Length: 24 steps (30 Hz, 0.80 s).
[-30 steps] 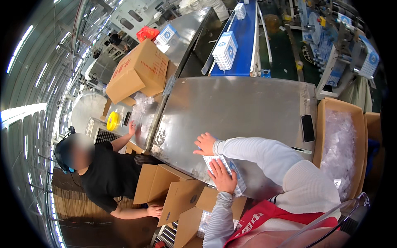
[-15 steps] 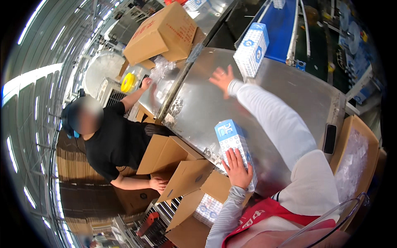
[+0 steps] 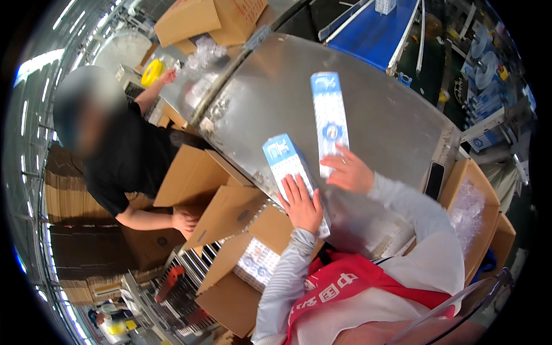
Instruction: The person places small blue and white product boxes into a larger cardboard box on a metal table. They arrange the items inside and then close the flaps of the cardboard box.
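Two long white cartons with blue ends and blue print lie on a metal table. My left hand rests on the near part of the left carton, fingers straight along its top and thumb by its right edge. To the right, my right hand has its fingers stretched over the near end of the other carton; nothing shows wrapped round it. Below my left hand stands an opened cardboard box with its flaps up. Patterned blue-and-white cartons show inside it.
The metal table meets a blue conveyor carrying another carton. A phone lies at its right edge, beside a box of clear plastic. A co-worker in black reaches into another box at left.
The right carton has moved from the conveyor's end toward me. My right hand has drawn back onto its near end. My left hand stays on its carton; the whole view has shifted.
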{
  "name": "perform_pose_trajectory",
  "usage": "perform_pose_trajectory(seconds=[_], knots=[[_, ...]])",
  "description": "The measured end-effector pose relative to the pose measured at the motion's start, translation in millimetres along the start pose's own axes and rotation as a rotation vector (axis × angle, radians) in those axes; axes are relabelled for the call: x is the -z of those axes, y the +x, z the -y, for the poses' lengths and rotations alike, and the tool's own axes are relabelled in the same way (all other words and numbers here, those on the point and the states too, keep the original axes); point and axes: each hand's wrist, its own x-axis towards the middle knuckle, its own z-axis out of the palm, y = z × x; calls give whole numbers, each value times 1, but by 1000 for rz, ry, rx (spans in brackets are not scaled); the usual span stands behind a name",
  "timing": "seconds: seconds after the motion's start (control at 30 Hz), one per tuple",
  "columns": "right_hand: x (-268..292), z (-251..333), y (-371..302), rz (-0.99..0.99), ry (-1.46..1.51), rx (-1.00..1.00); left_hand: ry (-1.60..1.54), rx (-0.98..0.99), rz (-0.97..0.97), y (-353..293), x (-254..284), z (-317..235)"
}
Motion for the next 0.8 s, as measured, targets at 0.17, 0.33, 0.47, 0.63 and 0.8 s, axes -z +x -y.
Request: perform_pose_trajectory(seconds=[0.17,0.33,0.47,0.63,0.8], knots=[[2,82,-30,-120,386,-807,-32,-7,4,-5,2,-2],[-64,65,-40,-192,701,-880,-63,-12,-13,-7,1,5],[-67,36,-7,-225,810,-853,-66,-14,-39,-6,-3,6],[-69,32,-6,-160,721,-858,-65,1,-60,-5,-4,7],[-70,38,-12,-111,663,-886,-46,-2,-69,-5,-3,8]])
